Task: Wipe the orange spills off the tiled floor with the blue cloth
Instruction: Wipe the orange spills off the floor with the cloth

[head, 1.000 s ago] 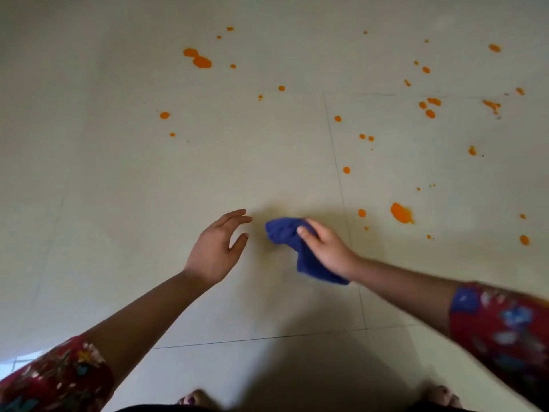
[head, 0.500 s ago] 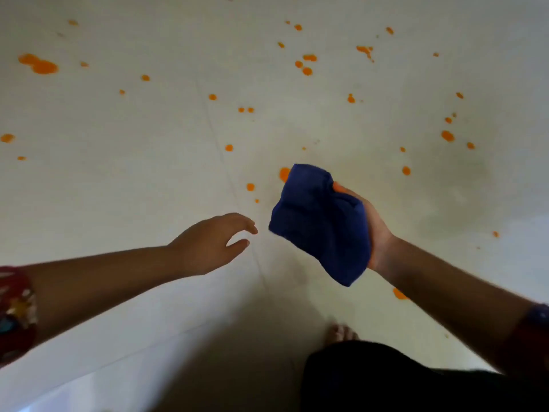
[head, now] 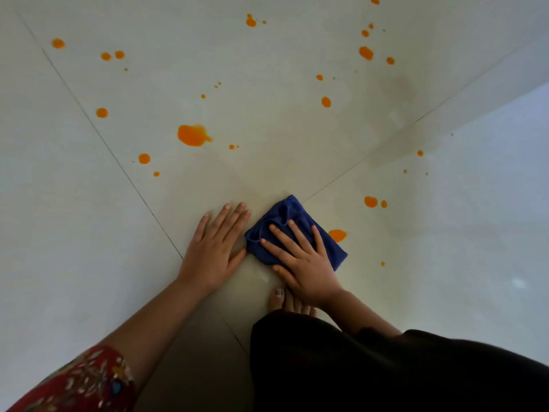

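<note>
Head view, pale tiled floor [head: 89, 233], scattered orange spills [head: 192, 135], dark grout lines [head: 118, 162]

Left grip [head: 212, 251], right grip [head: 303, 263]: both flat.

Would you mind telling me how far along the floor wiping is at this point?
Done: little that shows; orange marks most tiles. In hand: the right hand presses the blue cloth flat on the tiled floor, beside an orange spot, while the left hand rests flat alongside. Left: the big splash and many scattered drops further out.
</note>
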Available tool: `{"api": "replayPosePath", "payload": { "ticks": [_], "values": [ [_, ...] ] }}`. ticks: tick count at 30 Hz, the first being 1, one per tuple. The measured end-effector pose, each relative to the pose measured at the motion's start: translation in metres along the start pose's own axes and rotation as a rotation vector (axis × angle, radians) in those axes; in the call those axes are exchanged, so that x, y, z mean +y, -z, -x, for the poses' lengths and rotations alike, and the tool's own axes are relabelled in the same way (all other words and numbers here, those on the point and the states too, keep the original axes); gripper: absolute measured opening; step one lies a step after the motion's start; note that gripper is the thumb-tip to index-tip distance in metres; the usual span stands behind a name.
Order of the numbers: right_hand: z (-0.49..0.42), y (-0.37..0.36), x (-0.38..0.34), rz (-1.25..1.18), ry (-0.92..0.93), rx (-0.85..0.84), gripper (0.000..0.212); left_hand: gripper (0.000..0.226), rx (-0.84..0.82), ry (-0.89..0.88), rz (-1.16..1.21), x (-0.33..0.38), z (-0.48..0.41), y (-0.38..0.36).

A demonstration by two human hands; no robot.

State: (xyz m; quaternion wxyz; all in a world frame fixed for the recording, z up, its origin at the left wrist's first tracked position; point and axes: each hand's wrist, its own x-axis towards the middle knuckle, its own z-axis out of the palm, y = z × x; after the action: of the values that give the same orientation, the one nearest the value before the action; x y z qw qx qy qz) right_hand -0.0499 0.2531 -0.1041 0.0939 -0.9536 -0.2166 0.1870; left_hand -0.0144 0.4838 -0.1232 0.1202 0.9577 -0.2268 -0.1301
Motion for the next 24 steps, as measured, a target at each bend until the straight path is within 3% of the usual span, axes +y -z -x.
{"api": "replayPosePath", "payload": {
  "ticks": [8,13,16,20,22,24],
  "values": [
    [-0.028,0.008,0.009,0.041,-0.24,0.168,0.053,0.063,0.054,0.03,-0.064,0.005,-0.002,-0.005],
    [0.013,-0.012,0.021,0.103,-0.235,0.155,0.054,0.063,0.064,0.029,-0.053,0.003,-0.002,-0.002],
    [0.04,-0.012,0.046,0.066,-0.342,0.152,0.054,0.064,0.075,0.027,-0.025,0.004,-0.002,-0.003],
    [-0.013,-0.001,0.04,0.007,-0.568,0.232,0.056,0.064,0.086,0.036,-0.014,0.003,-0.002,-0.003],
    [-0.026,-0.001,0.026,-0.011,-0.524,0.229,0.058,0.064,0.084,0.036,-0.011,0.003,0.0,-0.003],
    [-0.001,-0.012,0.021,0.037,-0.315,0.165,0.057,0.064,0.085,0.028,-0.012,0.002,-0.001,0.0]
  ]
}}
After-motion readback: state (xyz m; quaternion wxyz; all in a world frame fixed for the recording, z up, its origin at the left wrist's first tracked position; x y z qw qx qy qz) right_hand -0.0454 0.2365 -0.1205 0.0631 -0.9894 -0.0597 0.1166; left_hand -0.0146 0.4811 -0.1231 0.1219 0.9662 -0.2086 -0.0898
